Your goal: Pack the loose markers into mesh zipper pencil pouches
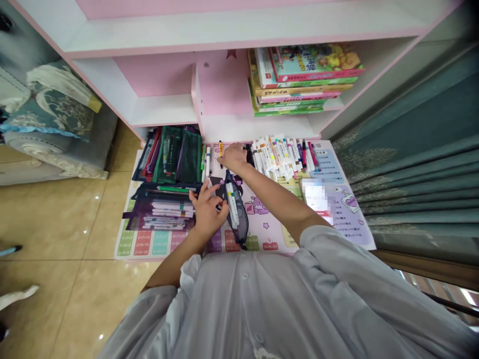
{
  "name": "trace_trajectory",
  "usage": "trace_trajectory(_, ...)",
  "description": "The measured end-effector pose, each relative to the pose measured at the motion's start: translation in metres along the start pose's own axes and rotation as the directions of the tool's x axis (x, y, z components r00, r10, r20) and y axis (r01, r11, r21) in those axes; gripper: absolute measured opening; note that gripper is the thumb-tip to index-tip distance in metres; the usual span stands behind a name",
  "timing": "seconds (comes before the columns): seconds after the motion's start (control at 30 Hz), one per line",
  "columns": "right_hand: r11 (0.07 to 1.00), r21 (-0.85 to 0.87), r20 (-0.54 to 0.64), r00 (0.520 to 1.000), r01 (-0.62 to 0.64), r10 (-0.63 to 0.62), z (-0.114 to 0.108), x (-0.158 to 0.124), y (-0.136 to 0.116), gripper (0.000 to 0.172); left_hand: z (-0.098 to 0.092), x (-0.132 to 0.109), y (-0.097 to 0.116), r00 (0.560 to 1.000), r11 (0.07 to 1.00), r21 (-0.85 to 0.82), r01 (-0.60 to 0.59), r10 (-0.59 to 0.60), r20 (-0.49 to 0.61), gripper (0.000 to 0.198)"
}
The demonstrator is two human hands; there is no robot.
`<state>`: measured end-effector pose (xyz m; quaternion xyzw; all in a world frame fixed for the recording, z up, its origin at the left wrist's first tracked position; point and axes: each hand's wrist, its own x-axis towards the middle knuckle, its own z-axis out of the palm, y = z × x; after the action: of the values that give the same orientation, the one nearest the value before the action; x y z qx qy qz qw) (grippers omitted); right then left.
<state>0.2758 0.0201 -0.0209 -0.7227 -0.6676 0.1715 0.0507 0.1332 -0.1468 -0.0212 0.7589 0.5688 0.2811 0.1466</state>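
Here, your left hand [209,207] pinches the dark pouch [243,230] at its edge, likely steadying it and its white markers [232,205]; your right hand [234,155] is by the yellow pen [220,147], grip too hidden to tell.

Books [305,82] lie stacked in a shelf unit [239,27] (white, pink-edged) with a teal curtain [419,129] beside it.

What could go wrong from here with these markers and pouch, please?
The white markers in the mesh pouch might slip out if the left hand, at its edge, tilts it. The loosely stacked marker pile might scatter if the right hand or its forearm brushes it. The phone-like device lies close to the right sleeve, so the arm could nudge it.
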Motion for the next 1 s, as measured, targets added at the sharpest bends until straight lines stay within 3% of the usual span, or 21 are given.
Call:
trace_trajectory(0.27, 0.999, -0.034, -0.015, 1.000, -0.010, 0.010, 0.019, 0.011, 0.004, 0.054, -0.002, -0.001, 0.001, 1.000, 1.000, 0.000, 0.012, -0.012, 0.018, 0.016)
trace_trajectory(0.37, 1.000, -0.006, -0.064, 0.998, 0.010, -0.010, 0.013, 0.005, 0.005, 0.048, -0.002, -0.001, 0.001, 1.000, 1.000, 0.001, 0.007, -0.007, 0.011, 0.016)
trace_trajectory(0.5, 0.995, 0.088, -0.214, 0.977, 0.044, -0.024, -0.008, -0.010, 0.007, 0.035, -0.002, 0.000, 0.001, 1.000, 1.000, -0.006, -0.003, 0.003, -0.006, 0.017)
trace_trajectory(0.73, 0.950, 0.244, -0.378, 0.921, 0.196, -0.094, -0.037, -0.083, 0.019, 0.019, -0.001, 0.001, 0.001, 1.000, 1.000, -0.001, 0.005, -0.005, -0.001, 0.015)
trace_trajectory(0.87, 0.921, 0.236, -0.349, 0.912, 0.309, -0.217, -0.029, -0.138, 0.030, 0.019, 0.000, 0.000, -0.001, 1.000, 1.000, -0.007, -0.011, 0.011, -0.013, 0.018)
trace_trajectory(1.0, 0.920, 0.203, -0.290, 0.918, 0.335, -0.270, -0.013, -0.176, 0.037, 0.019, 0.003, 0.000, -0.003, 0.999, 1.000, 0.005, -0.024, 0.024, -0.036, 0.018)
